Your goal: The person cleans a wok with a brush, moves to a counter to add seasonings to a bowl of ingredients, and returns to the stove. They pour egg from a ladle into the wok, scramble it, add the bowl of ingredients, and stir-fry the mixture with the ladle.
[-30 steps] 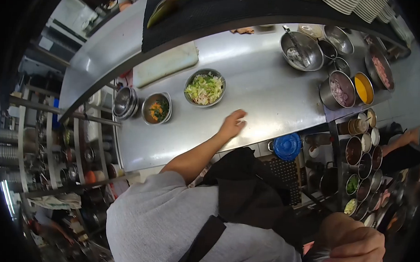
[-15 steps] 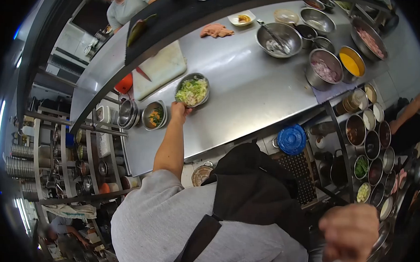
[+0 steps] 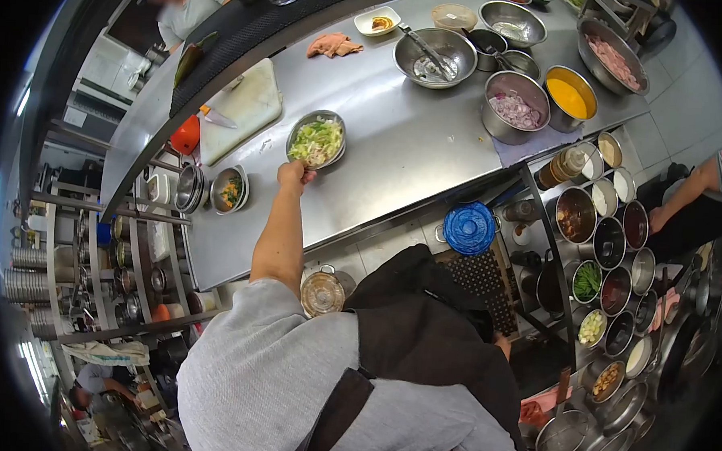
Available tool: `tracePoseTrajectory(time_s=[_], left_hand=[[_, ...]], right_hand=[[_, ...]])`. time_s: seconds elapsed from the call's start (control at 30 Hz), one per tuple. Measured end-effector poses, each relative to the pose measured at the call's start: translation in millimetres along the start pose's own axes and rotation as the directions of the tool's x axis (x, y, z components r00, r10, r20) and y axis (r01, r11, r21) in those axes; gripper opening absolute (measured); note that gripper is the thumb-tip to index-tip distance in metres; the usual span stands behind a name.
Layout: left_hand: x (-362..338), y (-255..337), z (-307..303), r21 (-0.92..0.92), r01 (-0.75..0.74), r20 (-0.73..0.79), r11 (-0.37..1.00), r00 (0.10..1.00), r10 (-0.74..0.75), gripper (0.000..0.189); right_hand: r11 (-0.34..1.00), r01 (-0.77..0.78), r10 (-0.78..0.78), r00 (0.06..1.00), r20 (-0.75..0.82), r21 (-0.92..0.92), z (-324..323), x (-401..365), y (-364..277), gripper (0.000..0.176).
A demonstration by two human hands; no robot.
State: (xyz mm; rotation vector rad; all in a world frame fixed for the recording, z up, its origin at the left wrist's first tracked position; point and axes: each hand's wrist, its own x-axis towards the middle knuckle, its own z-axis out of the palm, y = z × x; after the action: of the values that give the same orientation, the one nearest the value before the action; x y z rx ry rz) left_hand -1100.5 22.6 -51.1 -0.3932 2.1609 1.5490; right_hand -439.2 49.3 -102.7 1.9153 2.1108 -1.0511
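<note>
My left hand (image 3: 293, 174) reaches out over the steel counter (image 3: 404, 163) and grips the near rim of a steel bowl of shredded cabbage (image 3: 316, 139). My grey-sleeved arm runs back toward my body. To the left of that bowl stands a smaller bowl of orange and green vegetables (image 3: 230, 190), and beside it a stack of steel bowls (image 3: 188, 187). My right hand is out of sight, down by my black apron.
A white cutting board (image 3: 241, 107) with a knife (image 3: 217, 118) lies behind the bowl. Pots of chopped onion (image 3: 515, 111), yellow liquid (image 3: 568, 97) and meat (image 3: 614, 63) stand far right. Several sauce pots (image 3: 609, 252) line the right side. Other people stand at top left (image 3: 185, 0) and right (image 3: 692, 208).
My left hand left the bare counter, reached to the cabbage bowl and took hold of its rim. My right hand, earlier clenched at the lower right, has dropped out of view.
</note>
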Motion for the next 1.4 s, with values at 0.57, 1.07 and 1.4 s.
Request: tracePoseTrajectory(time_s=[0.57,1.07,1.4], left_hand=[[-37.1,9.0,17.4,-0.167,-0.210,0.051,0.963,0.974,0.221,0.007],[-211.0,44.2,185.3,-0.249,-0.250,0.436,0.936,0.834,0.339,0.016],[-303.2,52.9,316.2,-0.123,-0.228,0.673,0.966,0.696,0.250,0.013]], right_hand=[[0.983,0.184,-0.184,0.983,0.015,0.019,-44.2,101.0,-101.0,0.028],[0.933,0.271,-0.138,0.875,-0.464,0.235,-268.0,416.4,-119.4,0.033],[0.810,0.522,-0.350,0.797,-0.493,0.269,-317.7,411.7,-73.1,0.015]])
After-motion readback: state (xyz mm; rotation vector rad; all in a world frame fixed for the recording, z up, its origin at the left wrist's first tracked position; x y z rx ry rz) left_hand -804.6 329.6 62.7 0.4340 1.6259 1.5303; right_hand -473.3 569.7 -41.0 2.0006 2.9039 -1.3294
